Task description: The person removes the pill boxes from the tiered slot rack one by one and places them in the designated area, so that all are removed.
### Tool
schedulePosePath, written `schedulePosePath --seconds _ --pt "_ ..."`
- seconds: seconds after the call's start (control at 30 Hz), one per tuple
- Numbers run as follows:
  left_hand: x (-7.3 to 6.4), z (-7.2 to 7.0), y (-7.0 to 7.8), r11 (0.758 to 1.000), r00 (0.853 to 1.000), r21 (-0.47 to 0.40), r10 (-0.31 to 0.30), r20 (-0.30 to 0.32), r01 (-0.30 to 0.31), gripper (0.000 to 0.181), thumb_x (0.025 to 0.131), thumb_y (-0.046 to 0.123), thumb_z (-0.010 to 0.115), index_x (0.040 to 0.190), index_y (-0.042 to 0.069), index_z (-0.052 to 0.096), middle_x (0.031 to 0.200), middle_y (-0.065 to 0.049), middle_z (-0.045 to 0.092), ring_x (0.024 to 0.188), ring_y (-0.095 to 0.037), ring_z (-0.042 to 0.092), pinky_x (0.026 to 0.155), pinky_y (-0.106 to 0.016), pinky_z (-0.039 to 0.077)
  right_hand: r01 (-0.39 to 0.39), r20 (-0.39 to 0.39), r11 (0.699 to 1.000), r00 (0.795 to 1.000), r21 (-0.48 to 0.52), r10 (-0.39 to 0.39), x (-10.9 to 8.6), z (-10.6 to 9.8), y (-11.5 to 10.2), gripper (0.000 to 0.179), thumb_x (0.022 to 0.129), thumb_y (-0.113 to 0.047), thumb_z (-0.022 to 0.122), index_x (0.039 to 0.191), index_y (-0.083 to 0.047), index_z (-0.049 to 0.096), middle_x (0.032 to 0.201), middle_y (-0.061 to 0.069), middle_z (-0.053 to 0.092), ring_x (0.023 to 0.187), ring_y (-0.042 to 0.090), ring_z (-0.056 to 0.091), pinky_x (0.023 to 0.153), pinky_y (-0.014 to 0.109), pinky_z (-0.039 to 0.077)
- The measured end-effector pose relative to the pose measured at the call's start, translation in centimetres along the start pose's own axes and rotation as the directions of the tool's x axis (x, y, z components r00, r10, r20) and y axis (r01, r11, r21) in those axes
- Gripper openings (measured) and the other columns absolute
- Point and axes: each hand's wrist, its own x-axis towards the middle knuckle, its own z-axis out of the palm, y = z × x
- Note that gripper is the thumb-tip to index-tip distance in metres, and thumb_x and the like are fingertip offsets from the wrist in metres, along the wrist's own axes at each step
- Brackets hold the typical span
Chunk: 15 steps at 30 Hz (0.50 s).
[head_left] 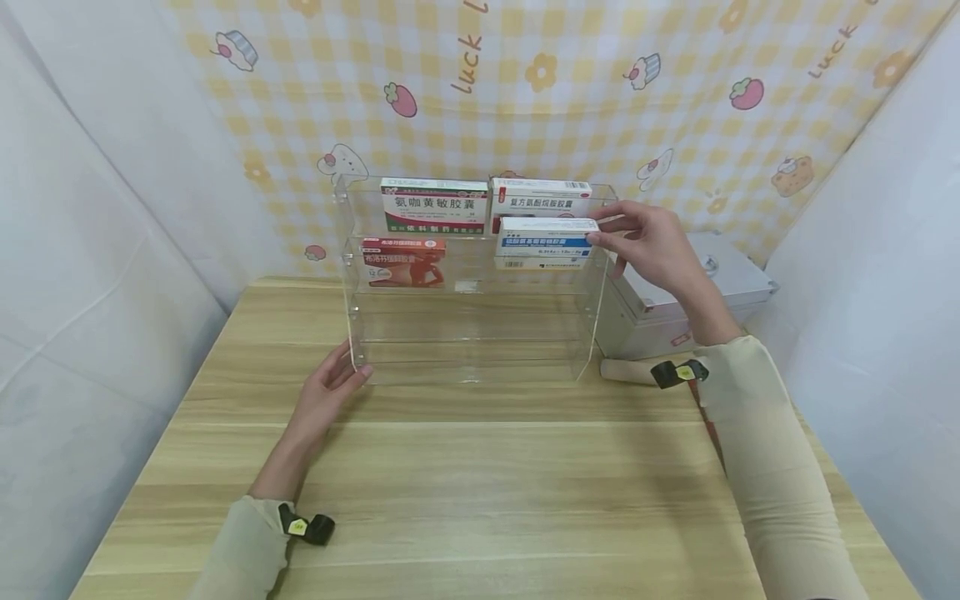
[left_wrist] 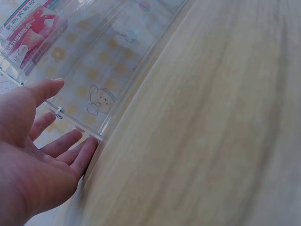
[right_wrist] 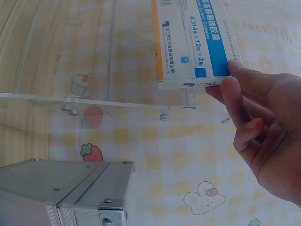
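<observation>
A clear acrylic display rack (head_left: 468,329) with stepped shelves stands on the table. My right hand (head_left: 651,246) pinches the right end of a blue-and-white medicine box (head_left: 543,236) between thumb and fingers. In the right wrist view the box (right_wrist: 193,44) shows a yellow edge strip. In the head view it overlaps the front of a red-and-white medicine box (head_left: 551,196) on the top tier. My left hand (head_left: 326,387) holds the rack's lower left side edge; in the left wrist view the thumb and fingers lie on either side of the panel.
On the rack are a green-and-red medicine box (head_left: 435,208) at upper left and an orange-red one (head_left: 403,265) below it. A silver metal case (head_left: 686,287) stands at the right, with a pale rolled item (head_left: 626,372) before it. A checked cloth (head_left: 495,100) hangs behind.
</observation>
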Motion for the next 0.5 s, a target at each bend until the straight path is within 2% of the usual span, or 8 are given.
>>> schedulePosePath --seconds 0.1,0.33,0.5 --pt "0.00 -0.03 -0.05 1.000 1.000 0.004 0.001 0.003 -0.001 0.075 0.091 0.043 0.068 0.154 0.027 0.030 0.154 -0.014 0.034 0.137 -0.033 0.038 0.109 -0.051 0.035 0.003 -0.005 1.000 1.000 -0.005 -0.003 -0.06 -0.11 0.04 0.034 0.091 -0.029 0.072 0.121 -0.013 0.066 0.116 0.012 0.068 0.053 0.026 0.065 0.065 0.023 0.054" --pt "0.03 -0.01 -0.03 1.000 1.000 0.006 -0.006 0.006 0.006 0.076 0.092 0.043 0.068 0.155 0.026 0.029 0.154 -0.014 0.034 0.137 -0.033 0.038 0.109 -0.051 0.035 0.048 -0.032 0.999 0.998 -0.011 -0.048 -0.11 -0.49 -0.04 0.032 0.091 -0.026 0.072 0.120 -0.011 0.067 0.113 0.012 0.070 0.057 0.024 0.066 0.052 0.027 0.055" --pt "0.02 -0.04 0.03 1.000 1.000 0.009 -0.009 0.003 0.009 0.077 0.091 0.043 0.068 0.155 0.026 0.029 0.154 -0.014 0.034 0.137 -0.033 0.038 0.110 -0.051 0.035 0.066 -0.058 0.998 0.996 -0.007 -0.067 -0.26 -0.87 -0.29 0.031 0.091 -0.024 0.072 0.120 -0.012 0.068 0.110 0.010 0.071 0.052 0.024 0.064 0.055 0.026 0.052"
